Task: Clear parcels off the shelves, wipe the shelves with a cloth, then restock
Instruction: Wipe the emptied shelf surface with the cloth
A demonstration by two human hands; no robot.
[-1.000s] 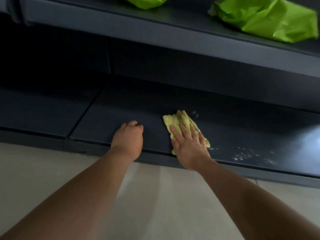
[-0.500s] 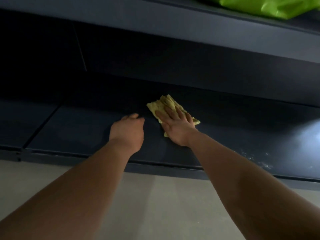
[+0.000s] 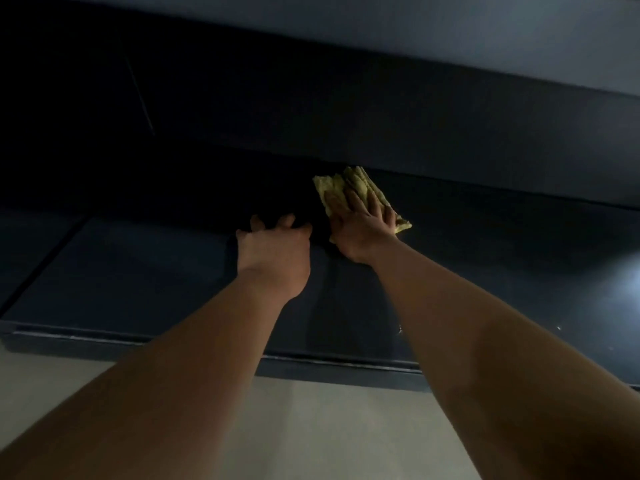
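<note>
A folded yellow cloth (image 3: 337, 188) lies deep on the dark bottom shelf (image 3: 138, 282), close to the back panel. My right hand (image 3: 363, 230) presses flat on the cloth with its fingers spread, covering the cloth's near half. My left hand (image 3: 273, 251) rests beside it on the bare shelf surface, fingers loosely apart and holding nothing. No parcels show in this view.
The upper shelf's front edge (image 3: 415, 39) overhangs the work area. A seam (image 3: 45, 261) splits the bottom shelf into panels at the left. A few white specks of dust (image 3: 401, 329) lie near the shelf's front lip. Pale floor (image 3: 311, 427) lies below.
My right hand has pushed the cloth from the shelf's front toward the back panel. My left hand slid further in too. The view tilted down, and the green parcels above left the frame.
</note>
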